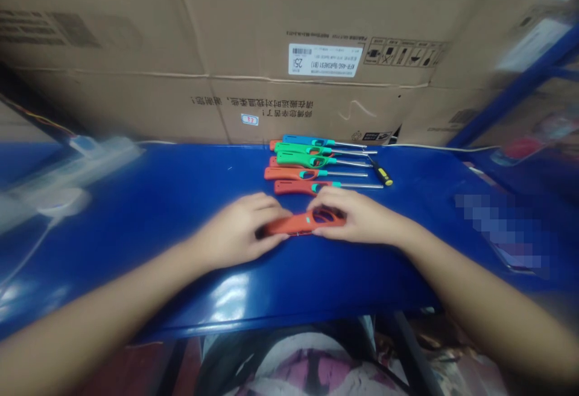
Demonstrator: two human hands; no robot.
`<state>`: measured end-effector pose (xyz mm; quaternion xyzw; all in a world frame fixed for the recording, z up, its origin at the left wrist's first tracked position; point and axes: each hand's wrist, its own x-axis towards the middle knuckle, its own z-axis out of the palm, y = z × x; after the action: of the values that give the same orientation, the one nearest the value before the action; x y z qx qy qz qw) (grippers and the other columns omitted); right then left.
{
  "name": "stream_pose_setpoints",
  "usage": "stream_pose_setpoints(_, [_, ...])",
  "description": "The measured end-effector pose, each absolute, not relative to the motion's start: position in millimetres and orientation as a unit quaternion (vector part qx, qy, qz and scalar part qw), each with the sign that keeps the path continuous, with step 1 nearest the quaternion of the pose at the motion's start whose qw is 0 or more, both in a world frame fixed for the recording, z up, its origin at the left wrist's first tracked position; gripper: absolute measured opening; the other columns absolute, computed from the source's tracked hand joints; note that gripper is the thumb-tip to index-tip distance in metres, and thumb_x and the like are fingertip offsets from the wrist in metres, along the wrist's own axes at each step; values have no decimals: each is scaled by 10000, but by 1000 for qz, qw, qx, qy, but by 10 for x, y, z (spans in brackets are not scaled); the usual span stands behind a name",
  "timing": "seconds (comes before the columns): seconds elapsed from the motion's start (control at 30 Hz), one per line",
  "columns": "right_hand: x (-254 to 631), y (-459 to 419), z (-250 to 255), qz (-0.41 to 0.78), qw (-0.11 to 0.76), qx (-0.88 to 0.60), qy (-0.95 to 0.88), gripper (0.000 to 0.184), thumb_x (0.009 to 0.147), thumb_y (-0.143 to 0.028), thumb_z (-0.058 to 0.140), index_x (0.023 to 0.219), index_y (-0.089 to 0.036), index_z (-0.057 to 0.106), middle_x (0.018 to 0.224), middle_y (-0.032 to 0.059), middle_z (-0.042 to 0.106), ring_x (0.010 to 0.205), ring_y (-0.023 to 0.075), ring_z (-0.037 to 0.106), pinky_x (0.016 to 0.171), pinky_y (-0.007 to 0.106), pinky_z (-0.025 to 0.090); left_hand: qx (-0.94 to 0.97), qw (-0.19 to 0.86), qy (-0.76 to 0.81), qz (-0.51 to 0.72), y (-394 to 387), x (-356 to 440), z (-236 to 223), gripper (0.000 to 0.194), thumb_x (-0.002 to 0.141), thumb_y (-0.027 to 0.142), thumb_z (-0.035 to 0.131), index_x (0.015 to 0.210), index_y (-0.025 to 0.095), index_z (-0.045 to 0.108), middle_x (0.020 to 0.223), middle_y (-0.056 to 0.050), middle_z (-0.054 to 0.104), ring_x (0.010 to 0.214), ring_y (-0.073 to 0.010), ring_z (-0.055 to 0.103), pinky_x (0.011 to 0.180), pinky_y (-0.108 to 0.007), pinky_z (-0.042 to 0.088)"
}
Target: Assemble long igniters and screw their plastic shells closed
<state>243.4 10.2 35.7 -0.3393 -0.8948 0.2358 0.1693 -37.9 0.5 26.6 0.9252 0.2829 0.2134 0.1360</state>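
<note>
Between my two hands, over the front part of the blue table, is an orange lighter handle (298, 223). My left hand (244, 230) is closed round its left end, thumb below and fingers above. At the trigger-loop end, my right hand (350, 215) pinches the other side with bent fingers. No metal rod shows on this piece; the right fingers cover that end. Just beyond lie several long-nosed lighters in a stack, with an orange lighter (294, 187) nearest, a green lighter (294, 159) further back and a blue lighter (298, 141) at the rear.
A black and yellow screwdriver (383, 174) lies by the lighters' rod tips. Behind stands a large cardboard box (203, 52). On the blue table (136, 221), a white power strip (108, 158) and a round white object with a cable (63, 202) are at left. A blurred flat item lies at right.
</note>
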Motion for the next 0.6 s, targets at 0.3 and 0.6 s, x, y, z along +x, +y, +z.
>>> stream_pose_setpoints(0.3, [2370, 84, 293, 207, 180, -316, -908, 264, 884, -325, 723, 1117, -212, 671, 1092, 78, 648, 1035, 230, 616, 918, 384, 507, 933, 125, 294, 165, -2, -371, 327, 228, 884, 249, 646, 1096, 180, 695, 1014, -67, 702, 929, -232, 633, 837, -366, 488])
stream_pose_setpoints(0.6, [2367, 87, 244, 193, 168, -315, -914, 295, 889, -336, 720, 1141, -197, 659, 1149, 99, 630, 1095, 244, 596, 969, 399, 497, 931, 118, 316, 141, -26, -367, 314, 216, 925, 304, 626, 1099, 196, 695, 1030, -64, 698, 937, -232, 636, 813, -344, 486])
